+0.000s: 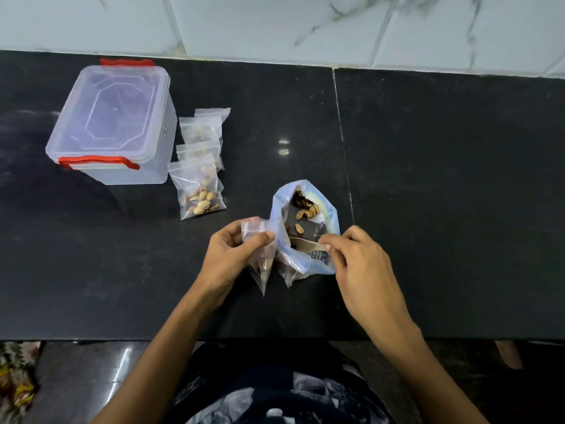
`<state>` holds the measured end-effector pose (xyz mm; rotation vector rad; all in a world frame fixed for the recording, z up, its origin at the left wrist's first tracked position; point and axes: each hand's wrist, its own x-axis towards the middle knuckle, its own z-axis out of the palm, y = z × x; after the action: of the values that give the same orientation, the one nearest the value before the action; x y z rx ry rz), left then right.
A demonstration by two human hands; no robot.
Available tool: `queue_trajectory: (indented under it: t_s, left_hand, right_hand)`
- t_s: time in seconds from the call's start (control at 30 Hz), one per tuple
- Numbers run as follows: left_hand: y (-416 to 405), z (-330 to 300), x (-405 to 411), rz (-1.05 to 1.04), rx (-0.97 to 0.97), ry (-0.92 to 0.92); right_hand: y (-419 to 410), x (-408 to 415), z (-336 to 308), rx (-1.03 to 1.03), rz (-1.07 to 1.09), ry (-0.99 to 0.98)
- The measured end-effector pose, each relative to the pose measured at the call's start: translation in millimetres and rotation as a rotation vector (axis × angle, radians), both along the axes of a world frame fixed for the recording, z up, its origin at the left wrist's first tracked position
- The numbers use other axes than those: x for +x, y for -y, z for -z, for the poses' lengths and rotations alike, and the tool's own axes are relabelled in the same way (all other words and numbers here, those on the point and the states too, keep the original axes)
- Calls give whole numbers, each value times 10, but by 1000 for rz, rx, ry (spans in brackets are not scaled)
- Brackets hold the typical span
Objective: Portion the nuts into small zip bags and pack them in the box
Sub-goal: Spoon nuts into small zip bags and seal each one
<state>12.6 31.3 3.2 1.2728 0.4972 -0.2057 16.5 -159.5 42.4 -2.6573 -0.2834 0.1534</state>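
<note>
A large clear bag of nuts [305, 215] lies open on the black counter [443, 194], with several nuts showing inside. My left hand [232, 255] grips a small zip bag [260, 264] by its top, just left of the big bag. My right hand [357, 258] pinches the big bag's near right edge. Three filled small zip bags [198, 191] lie in a loose pile further left. The clear plastic box [113, 123] with red clips stands at the far left, its lid on.
A white marble-tiled wall [275, 26] runs along the back of the counter. The counter's front edge [91, 339] lies close to my body. A patterned cloth [15, 377] shows at the lower left, below the counter.
</note>
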Motion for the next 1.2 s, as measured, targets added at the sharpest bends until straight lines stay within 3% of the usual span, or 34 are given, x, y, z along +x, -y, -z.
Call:
queue_trajectory:
  t_s: [0.13, 0.33, 0.47, 0.7, 0.9, 1.1, 1.2]
  left_hand:
    - [43, 0, -37, 7, -91, -25]
    - [71, -22, -83, 9, -271, -63]
    - [43, -10, -111, -31, -274, -49]
    - [-35, -49, -140, -12, -118, 11]
    - [6, -152, -192, -31, 262, 189]
    - [90, -199, -225, -10, 482, 370]
    - [120, -156, -227, -12, 508, 383]
  right_hand:
    - [-60, 12, 36, 64, 109, -101]
    - [21, 113, 238, 442, 355, -367]
    - [85, 108, 258, 548, 430, -384]
    - [209, 83, 200, 557, 480, -289]
    - [265, 64, 73, 576, 475, -226]
    - [160, -9, -389, 711, 336, -53]
    - [-6, -52, -455, 636, 208, 26]
